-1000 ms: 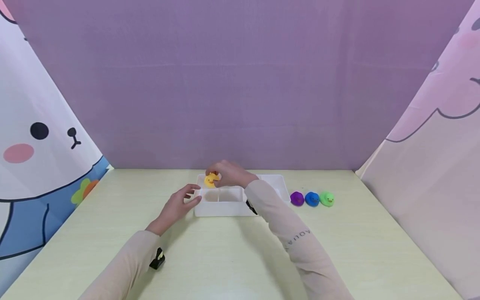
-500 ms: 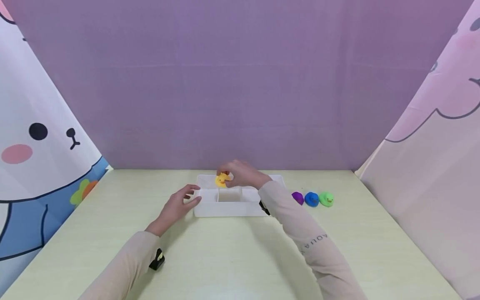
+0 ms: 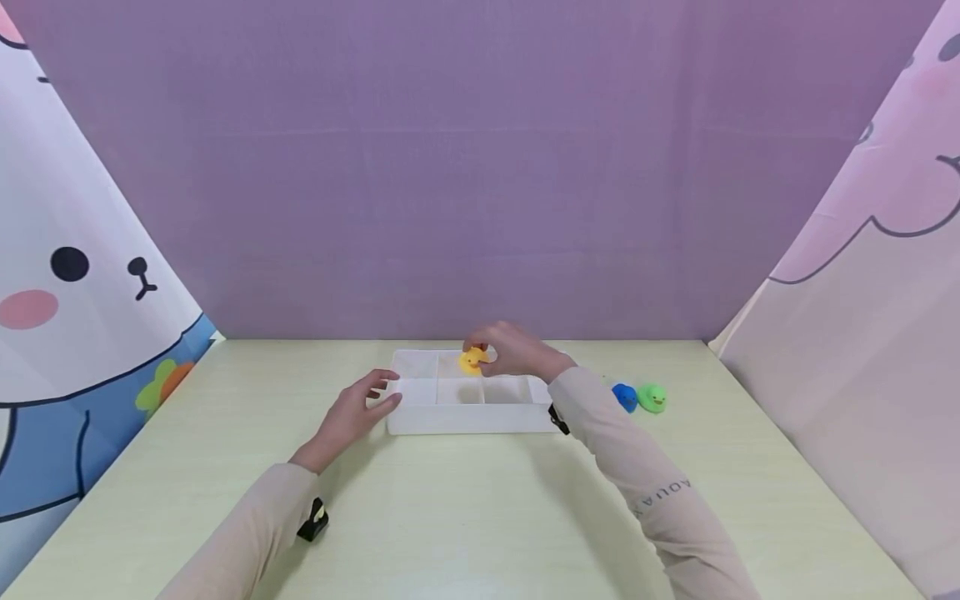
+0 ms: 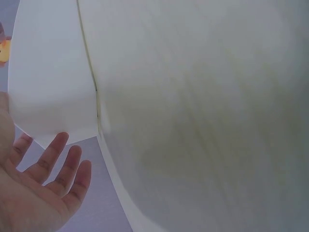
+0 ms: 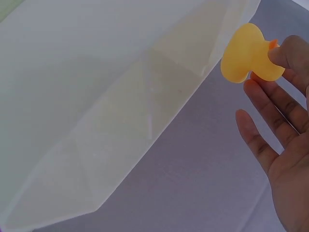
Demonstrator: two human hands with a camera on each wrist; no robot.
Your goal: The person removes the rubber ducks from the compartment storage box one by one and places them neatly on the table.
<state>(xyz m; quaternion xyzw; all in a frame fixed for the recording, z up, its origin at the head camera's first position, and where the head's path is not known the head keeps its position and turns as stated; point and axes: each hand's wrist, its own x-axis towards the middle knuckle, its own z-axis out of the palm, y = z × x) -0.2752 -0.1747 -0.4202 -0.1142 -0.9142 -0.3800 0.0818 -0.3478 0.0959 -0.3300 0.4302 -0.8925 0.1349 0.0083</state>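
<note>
My right hand (image 3: 519, 350) pinches a yellow rubber duck (image 3: 473, 361) between thumb and fingers, above the back row of a white divided box (image 3: 465, 419). Seen from the right wrist, the duck (image 5: 248, 53) hangs clear of the box rim (image 5: 159, 130), held at its head end, while the other fingers spread loosely. At the box's left end lies my left hand (image 3: 352, 417), thumb and fingers apart. The left wrist view has its relaxed fingers (image 4: 60, 169) beside the box's end wall (image 4: 53, 111); whether they press on it I cannot tell.
Right of the box, a blue duck (image 3: 625, 398) and a green duck (image 3: 652, 398) stand side by side on the pale wooden table (image 3: 450, 517). A purple cloth (image 3: 480, 183) rises behind the table, and printed cartoon panels flank both sides.
My right hand has carried the yellow duck rightward along the back of the box. The right sleeve now covers the purple duck. My left hand stays in place.
</note>
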